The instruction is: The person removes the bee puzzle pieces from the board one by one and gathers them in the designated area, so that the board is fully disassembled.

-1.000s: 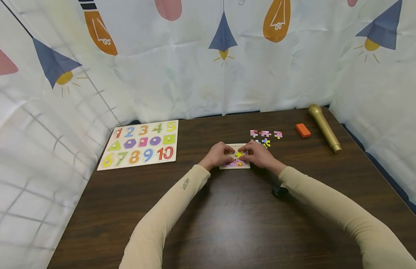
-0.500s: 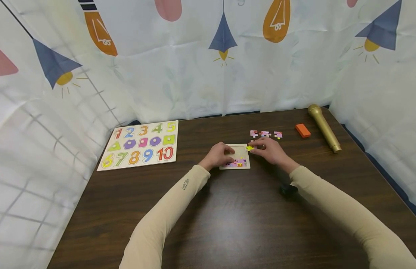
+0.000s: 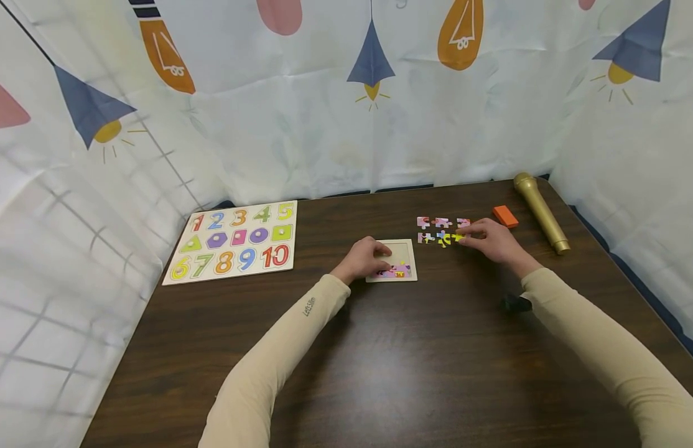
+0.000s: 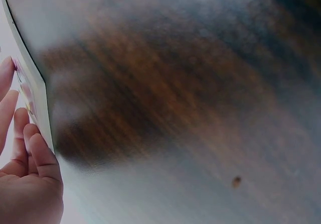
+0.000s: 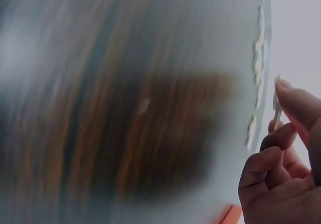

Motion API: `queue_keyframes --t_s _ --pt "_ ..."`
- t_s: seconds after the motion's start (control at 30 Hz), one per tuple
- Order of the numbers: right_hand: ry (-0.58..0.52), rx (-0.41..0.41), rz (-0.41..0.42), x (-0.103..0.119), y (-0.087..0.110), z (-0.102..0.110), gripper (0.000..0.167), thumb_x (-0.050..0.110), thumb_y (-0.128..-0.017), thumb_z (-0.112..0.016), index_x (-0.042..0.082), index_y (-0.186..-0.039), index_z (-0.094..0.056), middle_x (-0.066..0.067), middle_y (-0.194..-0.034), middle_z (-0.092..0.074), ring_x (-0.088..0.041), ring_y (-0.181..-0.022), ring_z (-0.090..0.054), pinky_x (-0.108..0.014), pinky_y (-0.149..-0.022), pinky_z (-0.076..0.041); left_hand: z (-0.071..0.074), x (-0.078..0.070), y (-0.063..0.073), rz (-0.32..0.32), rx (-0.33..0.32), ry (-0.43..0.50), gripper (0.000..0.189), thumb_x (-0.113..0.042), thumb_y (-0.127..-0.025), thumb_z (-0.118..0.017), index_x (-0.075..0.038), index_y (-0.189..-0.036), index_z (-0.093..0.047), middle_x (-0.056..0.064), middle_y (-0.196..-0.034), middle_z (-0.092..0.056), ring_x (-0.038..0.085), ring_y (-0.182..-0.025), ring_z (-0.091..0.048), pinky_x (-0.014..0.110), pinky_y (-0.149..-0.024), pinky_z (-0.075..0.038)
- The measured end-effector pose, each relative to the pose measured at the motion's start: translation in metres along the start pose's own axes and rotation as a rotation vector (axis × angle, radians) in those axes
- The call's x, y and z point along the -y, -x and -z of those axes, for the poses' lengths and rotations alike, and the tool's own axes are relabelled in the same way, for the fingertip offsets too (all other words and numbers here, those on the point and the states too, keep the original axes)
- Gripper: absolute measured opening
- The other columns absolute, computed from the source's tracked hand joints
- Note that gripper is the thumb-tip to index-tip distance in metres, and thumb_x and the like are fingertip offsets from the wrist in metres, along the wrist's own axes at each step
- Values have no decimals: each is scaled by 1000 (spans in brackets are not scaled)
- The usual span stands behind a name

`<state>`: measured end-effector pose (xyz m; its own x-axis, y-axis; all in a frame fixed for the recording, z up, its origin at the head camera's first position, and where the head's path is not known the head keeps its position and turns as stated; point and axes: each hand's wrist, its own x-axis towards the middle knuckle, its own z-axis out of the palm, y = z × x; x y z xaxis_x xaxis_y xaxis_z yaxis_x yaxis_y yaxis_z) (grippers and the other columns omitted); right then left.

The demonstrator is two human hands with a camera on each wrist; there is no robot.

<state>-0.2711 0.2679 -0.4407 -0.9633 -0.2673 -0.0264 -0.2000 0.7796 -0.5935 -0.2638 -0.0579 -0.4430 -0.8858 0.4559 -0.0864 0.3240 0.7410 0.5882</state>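
My left hand lies over the left side of a small wooden jigsaw tray, its thumb and fingers apart and reaching inside the rim. Joined pink pieces fill the near strip of the tray, while bare wood shows farther up. In the left wrist view, bent fingers rest at the tray's edge. Off to the right, my right hand pinches a yellow jigsaw piece between thumb and fingertips. The right wrist view shows that thin piece edge-on, above the table.
Several loose jigsaw pieces lie in two rows right of the tray. Behind my right hand are an orange block and a gold microphone. A number-and-shape board lies at the left. Patterned white curtains surround the table.
My right hand has lifted the yellow piece out of the tray and carried it right, beside the loose pieces. The left hand has stayed on the tray.
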Motion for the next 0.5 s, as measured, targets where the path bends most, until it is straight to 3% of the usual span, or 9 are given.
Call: queue_keyframes --t_s 0.17,0.5 --pt "32 23 -8 -11 2 4 34 24 -97 -63 4 -124 -67 -23 -126 -53 -37 -108 -51 -56 -91 -42 1 0 0 4 6 12 31 -17 -85 -77 -5 -114 -72 7 -107 -66 17 -93 -51 32 -87 -45" --pt "45 32 -13 -11 2 2 34 23 -96 -65 3 -123 -67 -24 -123 -54 -36 -103 -51 -56 -90 -41 1 -1 1 9 9 26 31 -16 -85 -77 -5 -113 -73 8 -108 -66 18 -93 -51 31 -86 -46"
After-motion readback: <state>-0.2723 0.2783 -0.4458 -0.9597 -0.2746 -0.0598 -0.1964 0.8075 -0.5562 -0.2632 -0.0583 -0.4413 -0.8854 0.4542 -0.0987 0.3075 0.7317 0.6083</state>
